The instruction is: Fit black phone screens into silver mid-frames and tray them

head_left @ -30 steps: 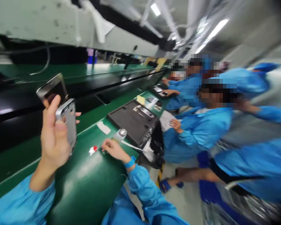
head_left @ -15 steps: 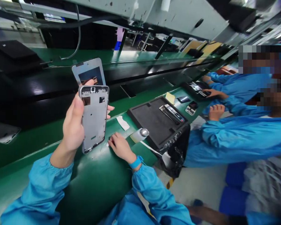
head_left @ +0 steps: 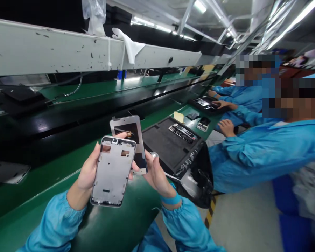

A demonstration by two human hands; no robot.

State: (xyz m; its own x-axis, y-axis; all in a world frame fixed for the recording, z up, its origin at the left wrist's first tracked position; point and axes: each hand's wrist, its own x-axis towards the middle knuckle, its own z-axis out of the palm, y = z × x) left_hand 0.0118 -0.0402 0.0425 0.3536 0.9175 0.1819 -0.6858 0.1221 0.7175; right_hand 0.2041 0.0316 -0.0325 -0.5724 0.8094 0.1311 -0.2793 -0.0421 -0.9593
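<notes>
My left hand (head_left: 88,171) is closed around a grey phone frame (head_left: 112,171), held tilted above the green bench. Behind the frame is a phone screen (head_left: 118,121) seen from its metal-backed side, with a small gold flex part near its middle. Left fingertips show between the two pieces. My right hand (head_left: 159,175), with a blue wrist strap (head_left: 171,199), is at the screen's lower right edge, its fingers partly hidden. A bottle's silver cap (head_left: 154,154) peeks out behind that hand.
A black foam tray (head_left: 160,140) holding several dark strips (head_left: 182,133) lies to the right, beside a yellow paper (head_left: 179,117) and phone parts (head_left: 203,124). Another phone piece (head_left: 9,172) lies far left. Two co-workers in blue sleeves (head_left: 252,148) sit at right.
My right hand has risen from the bench to the screen's edge. The frame and screen have moved lower and rightward in view, with the screen showing more beside the frame. The camera view has tilted up.
</notes>
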